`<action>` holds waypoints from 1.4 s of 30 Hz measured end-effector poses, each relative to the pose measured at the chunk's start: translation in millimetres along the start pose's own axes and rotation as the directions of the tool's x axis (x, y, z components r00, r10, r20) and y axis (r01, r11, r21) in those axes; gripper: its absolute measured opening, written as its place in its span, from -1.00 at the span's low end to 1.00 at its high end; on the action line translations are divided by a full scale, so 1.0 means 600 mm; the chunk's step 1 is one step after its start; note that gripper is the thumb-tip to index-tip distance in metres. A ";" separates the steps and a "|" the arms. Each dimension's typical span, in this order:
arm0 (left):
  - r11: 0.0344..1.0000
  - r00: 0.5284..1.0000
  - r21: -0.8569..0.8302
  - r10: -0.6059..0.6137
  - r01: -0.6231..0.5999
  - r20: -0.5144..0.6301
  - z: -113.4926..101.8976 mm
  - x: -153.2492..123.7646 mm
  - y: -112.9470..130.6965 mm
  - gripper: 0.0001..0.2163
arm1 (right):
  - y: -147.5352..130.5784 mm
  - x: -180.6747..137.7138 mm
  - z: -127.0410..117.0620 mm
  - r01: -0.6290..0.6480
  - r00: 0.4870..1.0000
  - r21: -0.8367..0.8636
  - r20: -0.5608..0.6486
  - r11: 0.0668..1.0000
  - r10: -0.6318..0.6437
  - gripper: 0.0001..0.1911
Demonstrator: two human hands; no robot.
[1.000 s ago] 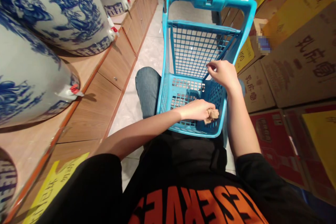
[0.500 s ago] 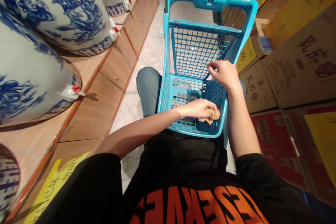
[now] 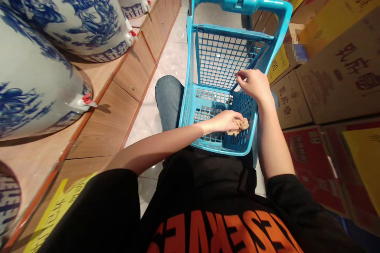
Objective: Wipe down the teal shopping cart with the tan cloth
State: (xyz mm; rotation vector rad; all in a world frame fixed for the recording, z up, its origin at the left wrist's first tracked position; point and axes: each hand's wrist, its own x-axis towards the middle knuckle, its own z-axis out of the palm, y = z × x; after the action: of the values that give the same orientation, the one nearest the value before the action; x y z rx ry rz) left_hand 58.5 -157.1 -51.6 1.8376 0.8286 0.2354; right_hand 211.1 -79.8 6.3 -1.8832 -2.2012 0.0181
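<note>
A crumpled tan cloth (image 3: 241,125) is bunched in the fingers of my left hand (image 3: 223,121), which reaches across into the near part of a blue plastic shopping basket (image 3: 218,151). The cloth is close to the basket's right inner wall; whether it presses on it I cannot tell. Over the right side of the basket, my right hand (image 3: 254,84) hangs with its fingers loosely curled in and nothing visible in them. The basket has grid walls and a tall handle frame (image 3: 239,2) at its far end. It stands between my knees.
Large blue-and-white ceramic jars (image 3: 95,19) with red-handled taps line a wooden cabinet (image 3: 118,99) on the left. Stacked cardboard cartons (image 3: 341,75) with yellow price signs rise close on the right. Pale floor tiles (image 3: 148,106) run along the aisle.
My left hand has shifted very slightly with the cloth, which now looks more bunched. My right hand has hardly moved, and the basket sits nearly the same in view.
</note>
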 end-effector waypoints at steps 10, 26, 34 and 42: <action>0.981 0.997 0.180 -0.065 0.073 -0.046 -0.012 0.005 0.008 -0.81 | -0.001 0.000 0.000 0.004 1.000 0.007 -0.006 1.000 -0.004 -0.62; 0.955 0.988 0.293 -0.093 0.053 0.125 -0.002 -0.006 0.007 -0.83 | 0.001 0.002 0.004 -0.002 1.000 0.006 -0.013 1.000 0.002 -0.63; 0.973 0.986 0.221 -0.096 0.064 0.139 0.014 0.006 -0.009 -0.80 | 0.001 0.003 0.004 -0.003 1.000 0.016 -0.008 1.000 0.003 -0.63; 0.928 0.918 0.372 -0.167 0.023 0.360 0.021 0.001 -0.019 -0.88 | 0.004 0.003 0.007 0.000 1.000 0.030 -0.028 1.000 0.001 -0.63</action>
State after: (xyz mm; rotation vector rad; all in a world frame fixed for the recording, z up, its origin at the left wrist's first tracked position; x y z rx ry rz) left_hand 60.5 -163.6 -66.8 2.0833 0.7100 -0.3627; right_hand 212.2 -77.3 1.8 -1.8562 -2.1701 0.0242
